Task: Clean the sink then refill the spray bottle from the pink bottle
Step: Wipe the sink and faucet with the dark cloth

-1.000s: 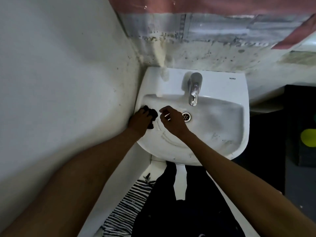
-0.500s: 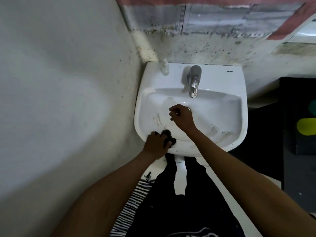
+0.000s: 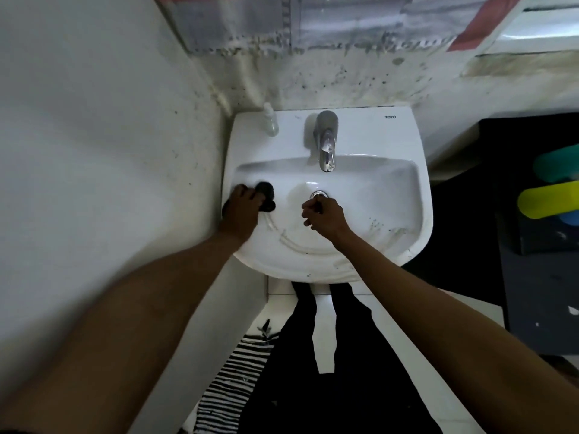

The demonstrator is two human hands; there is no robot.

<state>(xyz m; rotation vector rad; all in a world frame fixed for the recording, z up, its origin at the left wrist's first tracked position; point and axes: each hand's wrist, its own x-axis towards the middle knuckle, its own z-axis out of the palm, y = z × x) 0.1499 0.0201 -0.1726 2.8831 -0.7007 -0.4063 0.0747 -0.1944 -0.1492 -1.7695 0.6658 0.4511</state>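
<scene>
Left hand fingers clamp a dark scrubber against the sink; right hand fingers curled together, holding nothing.

We see a sink of glossy white ceramic, smooth but smeared with dull grey streaks near its front rim. The tap is polished metal, as is the drain ring. Our left hand grips a dark, matt scrubber of coarse look. The wall is matt and speckled.
</scene>
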